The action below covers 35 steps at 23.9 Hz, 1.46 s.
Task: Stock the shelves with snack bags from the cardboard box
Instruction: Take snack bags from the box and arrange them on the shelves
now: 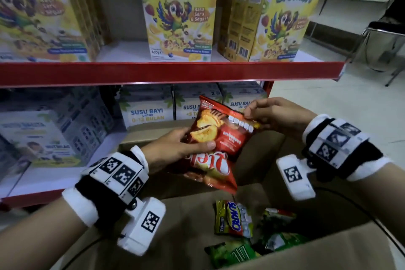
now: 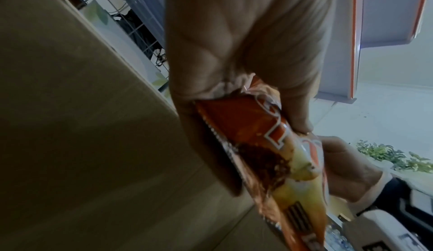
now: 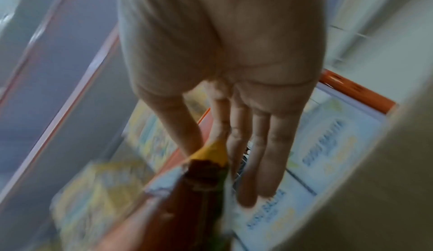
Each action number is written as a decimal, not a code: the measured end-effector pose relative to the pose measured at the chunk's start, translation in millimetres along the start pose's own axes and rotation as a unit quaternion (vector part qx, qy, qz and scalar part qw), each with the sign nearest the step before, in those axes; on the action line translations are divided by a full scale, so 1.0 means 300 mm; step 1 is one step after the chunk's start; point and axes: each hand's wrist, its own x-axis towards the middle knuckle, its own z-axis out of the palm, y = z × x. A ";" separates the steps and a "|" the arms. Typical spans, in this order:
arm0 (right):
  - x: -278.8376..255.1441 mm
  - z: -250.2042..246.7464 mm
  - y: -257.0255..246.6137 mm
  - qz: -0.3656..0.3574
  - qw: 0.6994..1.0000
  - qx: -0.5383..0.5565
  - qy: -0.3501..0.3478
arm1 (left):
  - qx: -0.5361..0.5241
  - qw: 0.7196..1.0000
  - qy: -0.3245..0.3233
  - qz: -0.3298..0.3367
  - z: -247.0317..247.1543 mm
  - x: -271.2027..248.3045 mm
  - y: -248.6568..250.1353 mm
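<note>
left hand: the left hand has its thumb and fingers clamped on two red chip bags at once, the upper red bag and a second red bag hanging below it

right hand: the right hand pinches the upper bag's far corner between thumb and fingertip, the other fingers straight (probably peeling it off the stack so it can be shelved alone)

where the bags are: both up in the air over the cardboard box, just in front of the lower shelf

still in the box: a Sukro pack and some green packs at the bottom, so I'd say a good bit of stocking is left

shelves: cereal boxes up top behind the red shelf edge, baby milk cartons below

hard to tell: which shelf these are headed for
</note>
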 end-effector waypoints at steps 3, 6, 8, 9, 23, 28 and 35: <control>-0.015 0.016 -0.028 -0.053 0.993 -0.104 -0.025 | 0.068 0.997 -0.024 0.017 -0.011 -0.016 0.007; -0.016 0.050 -0.039 -0.046 0.983 -0.150 -0.097 | 0.121 0.992 -0.013 0.028 -0.029 -0.030 0.020; -0.010 0.048 -0.035 -0.052 0.992 -0.105 -0.045 | 0.095 0.992 0.069 0.053 -0.064 -0.033 0.033; -0.009 0.036 -0.029 -0.064 0.996 -0.065 -0.016 | 0.039 0.992 0.109 0.057 -0.091 -0.033 0.036; 0.001 0.145 0.205 0.014 0.940 0.337 -0.058 | -0.295 0.941 0.059 0.156 -0.086 -0.049 0.041; 0.012 0.187 0.237 0.028 0.958 0.237 -0.157 | -0.219 0.950 0.163 0.151 -0.073 -0.026 0.005; 0.088 0.282 0.382 0.120 0.886 -0.250 -0.371 | -0.159 0.958 0.208 0.115 -0.213 -0.070 -0.036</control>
